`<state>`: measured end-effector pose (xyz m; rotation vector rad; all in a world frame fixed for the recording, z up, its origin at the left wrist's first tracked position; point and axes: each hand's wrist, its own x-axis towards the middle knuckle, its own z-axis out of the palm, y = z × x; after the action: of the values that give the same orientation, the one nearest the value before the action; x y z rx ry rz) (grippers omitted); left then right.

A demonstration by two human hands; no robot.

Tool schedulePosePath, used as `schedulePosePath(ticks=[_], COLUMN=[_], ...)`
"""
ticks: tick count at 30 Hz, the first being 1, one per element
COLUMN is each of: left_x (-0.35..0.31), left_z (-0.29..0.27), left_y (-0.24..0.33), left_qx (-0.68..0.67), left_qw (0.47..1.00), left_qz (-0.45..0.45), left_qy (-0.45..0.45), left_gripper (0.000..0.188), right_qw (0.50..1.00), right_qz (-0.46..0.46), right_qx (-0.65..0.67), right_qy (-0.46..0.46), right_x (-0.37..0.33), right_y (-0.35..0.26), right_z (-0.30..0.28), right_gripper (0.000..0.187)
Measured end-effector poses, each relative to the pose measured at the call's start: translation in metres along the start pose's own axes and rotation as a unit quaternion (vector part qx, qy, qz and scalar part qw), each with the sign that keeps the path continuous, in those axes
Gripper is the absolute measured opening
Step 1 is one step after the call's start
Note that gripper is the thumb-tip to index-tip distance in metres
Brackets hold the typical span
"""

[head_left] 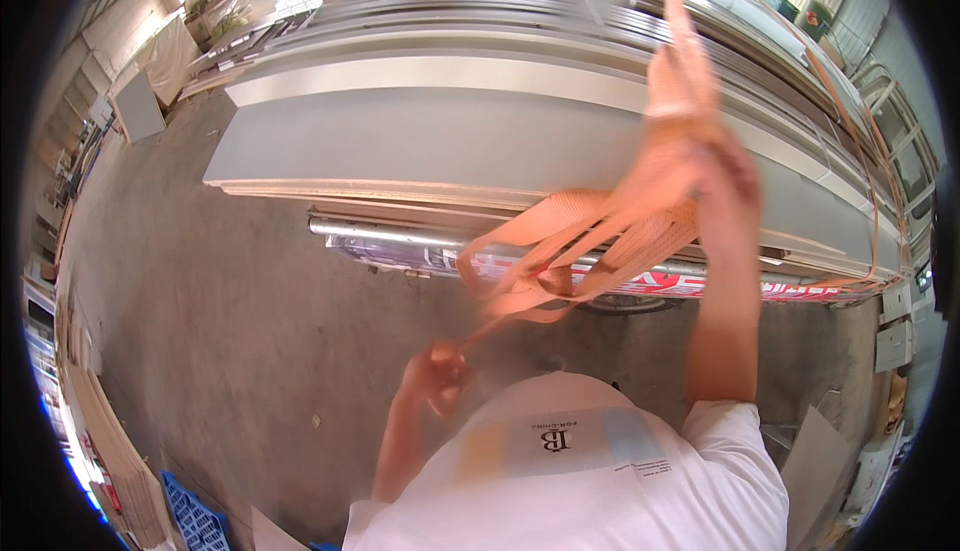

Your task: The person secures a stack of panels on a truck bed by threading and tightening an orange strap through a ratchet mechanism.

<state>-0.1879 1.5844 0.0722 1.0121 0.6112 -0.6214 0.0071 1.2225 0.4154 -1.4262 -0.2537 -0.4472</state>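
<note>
An orange webbing strap [600, 226] hangs in several loops in front of me. My right hand [725, 176] is raised high and grips the bundled loops, blurred by motion; one strand runs up and away over the load. My left hand [435, 371] is low, close to my chest, closed on the strap's lower end. The strap stretches slack between the two hands. Behind it lies a tall stack of large grey and white flat panels [420, 136] on a vehicle bed with a metal side rail [385, 231].
Another orange strap [865, 161] runs over the right end of the panel stack. A wheel [630, 303] shows under the bed. Bare concrete floor [220, 311] lies to the left. Boards lean at the left edge [100, 421], with a blue crate [190, 516] beside them.
</note>
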Motion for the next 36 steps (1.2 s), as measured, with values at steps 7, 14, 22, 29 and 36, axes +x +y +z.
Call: schedulePosePath(ticks=[7,14,22,29,36], left_x=[0.071,0.061,0.046,0.033,0.002], left_z=[-0.086,-0.093,-0.047,-0.039,-0.014], left_y=[-0.027,-0.005,0.004,-0.013,-0.041], left_qx=[-0.323,-0.215,-0.113,-0.168,-0.254], left_qw=[0.896,0.926,0.977,0.965,0.942], left_qz=[0.263,0.203,0.166,0.179,0.206], left_qy=[0.154,0.235,-0.078,0.093,0.073], left_gripper=[0.018,0.016,0.027,0.028,0.039], right_qw=[0.885,0.959,0.916,0.93,0.929], right_qz=[-0.036,0.17,0.379,0.123,0.304], right_qx=[0.432,0.228,-0.128,0.335,0.159], right_qy=[-0.173,-0.012,-0.038,-0.09,-0.138], right_x=[-0.014,-0.135,-0.228,-0.197,-0.278], right_y=[-0.079,0.025,0.096,0.033,0.125], right_z=[-0.118,-0.157,-0.111,-0.163,-0.211], right_gripper=[0.056,0.05,0.026,0.025,0.023])
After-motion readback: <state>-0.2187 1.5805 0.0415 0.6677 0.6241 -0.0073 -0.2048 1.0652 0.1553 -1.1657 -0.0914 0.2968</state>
